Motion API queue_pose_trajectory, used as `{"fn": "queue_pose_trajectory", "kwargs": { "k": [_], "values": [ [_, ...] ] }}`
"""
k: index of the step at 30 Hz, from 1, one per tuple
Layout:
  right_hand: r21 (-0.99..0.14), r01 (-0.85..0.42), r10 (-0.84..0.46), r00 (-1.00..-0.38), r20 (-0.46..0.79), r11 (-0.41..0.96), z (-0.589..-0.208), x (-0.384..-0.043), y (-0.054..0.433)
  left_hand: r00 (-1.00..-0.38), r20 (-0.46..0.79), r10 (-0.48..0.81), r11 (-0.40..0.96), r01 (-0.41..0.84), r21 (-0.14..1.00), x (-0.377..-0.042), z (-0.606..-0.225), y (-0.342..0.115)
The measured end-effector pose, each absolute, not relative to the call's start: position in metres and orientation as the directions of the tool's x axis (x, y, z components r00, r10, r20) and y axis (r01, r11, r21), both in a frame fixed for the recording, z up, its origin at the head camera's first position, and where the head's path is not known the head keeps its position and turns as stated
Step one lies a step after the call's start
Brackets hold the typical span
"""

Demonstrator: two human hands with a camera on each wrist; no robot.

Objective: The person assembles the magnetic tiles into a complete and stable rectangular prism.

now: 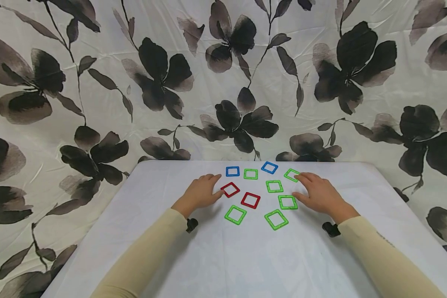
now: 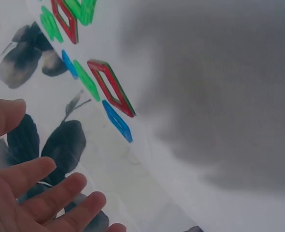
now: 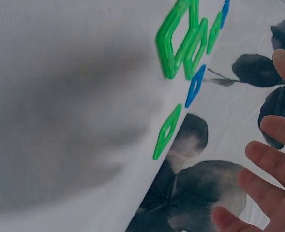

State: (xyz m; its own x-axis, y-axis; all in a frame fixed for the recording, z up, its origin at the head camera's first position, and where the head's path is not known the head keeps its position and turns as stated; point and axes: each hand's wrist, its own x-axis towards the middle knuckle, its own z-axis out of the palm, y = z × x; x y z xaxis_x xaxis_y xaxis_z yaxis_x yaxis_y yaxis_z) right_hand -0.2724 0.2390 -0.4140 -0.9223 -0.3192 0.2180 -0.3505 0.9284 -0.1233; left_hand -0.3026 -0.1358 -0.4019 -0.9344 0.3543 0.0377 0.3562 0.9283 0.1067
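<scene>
Handling, by judgement: approach low and level from both sides of the centre red square (image 1: 248,205); meet thin outer edges with fingertips instead of pressing faces; pinch across opposite sides, allowing for a likely slide before any lift; move slowly around the centre red square, for fear of scattering neighbours.

Left hand (image 1: 200,192): left of the centre red square; fingers outstretched, grip holding nothing; thumb just beside the left red square (image 1: 234,193), contact hard to tell.

Right hand (image 1: 316,192): right of the centre red square; fingers spread, grip holding nothing; fingertips at the far-right green square (image 1: 287,173), thumb just beside the right green square (image 1: 288,208); contact again uncertain.

Stock, flat on the white desk (image 1: 223,265), placed from the centre red square:
- Beyond, to left: left red square, left blue square (image 1: 232,176).
- Straight beyond: back green square (image 1: 251,178).
- Beyond, to right: right blue square (image 1: 266,171), middle green square (image 1: 275,191), far-right green square.
- Right, roughly level: right green square.
- Nearer the sleeves (image 1: 145,252), to left: near-left green square (image 1: 231,220); to right: near-right green square (image 1: 270,222).
</scene>
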Motion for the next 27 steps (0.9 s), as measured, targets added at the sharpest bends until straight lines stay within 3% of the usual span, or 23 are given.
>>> {"fn": "queue_pose_trajectory", "kwargs": {
  "k": [27],
  "values": [
    [-0.18, -0.457, -0.442, -0.889, 0.116, 0.871, -0.425, -0.257, 0.208, -0.888, -0.106, 0.447, 0.886, 0.424, 0.186, -0.287, -0.416, -0.117]
  ]
}}
